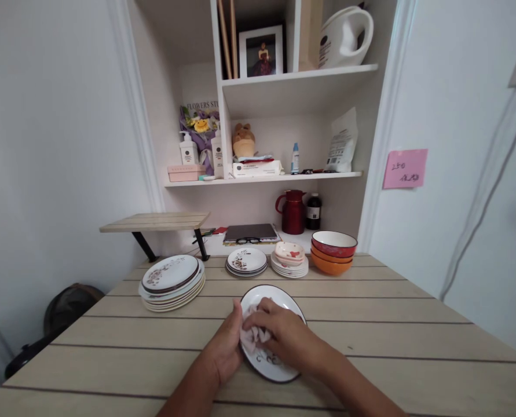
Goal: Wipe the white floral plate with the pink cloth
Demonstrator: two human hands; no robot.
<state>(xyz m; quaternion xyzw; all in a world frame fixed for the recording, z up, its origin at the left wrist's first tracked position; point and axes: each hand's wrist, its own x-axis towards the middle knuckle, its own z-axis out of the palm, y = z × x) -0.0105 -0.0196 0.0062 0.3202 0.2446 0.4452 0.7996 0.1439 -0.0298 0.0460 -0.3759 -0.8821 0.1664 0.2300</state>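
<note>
Hands meet over plate point(279, 301): right hand point(279, 333) presses cloth point(253, 336), left hand point(225, 347) steadies rim.

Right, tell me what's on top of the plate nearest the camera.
On the white round plate with a dark rim lies a crumpled pale cloth, pressed by the right hand. The left hand holds the plate's edge. The hands cover most of the plate's pattern.
</note>
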